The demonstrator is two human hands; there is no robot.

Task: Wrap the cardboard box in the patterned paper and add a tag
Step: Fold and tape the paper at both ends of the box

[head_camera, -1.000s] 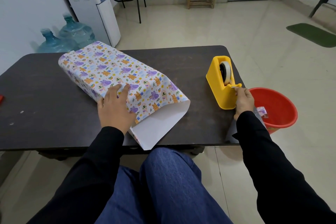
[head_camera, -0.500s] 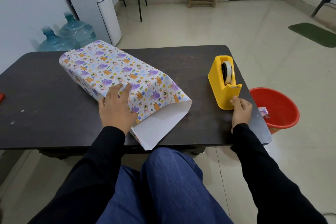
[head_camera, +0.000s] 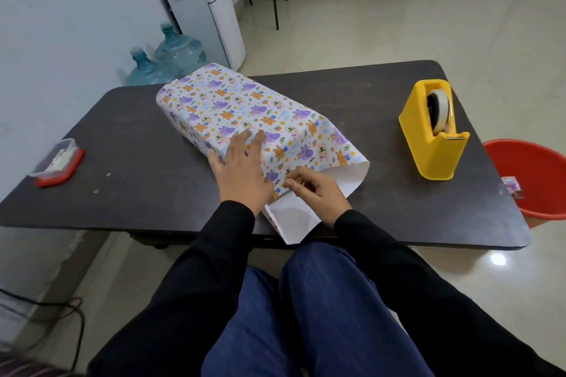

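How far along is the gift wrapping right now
Done: the patterned paper is folded over the box's top and sides. In hand: the left hand presses the paper flat while the right hand pinches at the seam near the open end, possibly with tape, though that is too small to tell. Left: closing that open end, where white underside shows, and adding a tag. The tape dispenser stands ready to the right.

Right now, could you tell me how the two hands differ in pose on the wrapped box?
The left hand lies flat, palm down, on the patterned paper; the right hand is curled, fingers pinched at the paper's open edge. The left sits on the top face; the right sits nearer the white flap. Both touch the paper.
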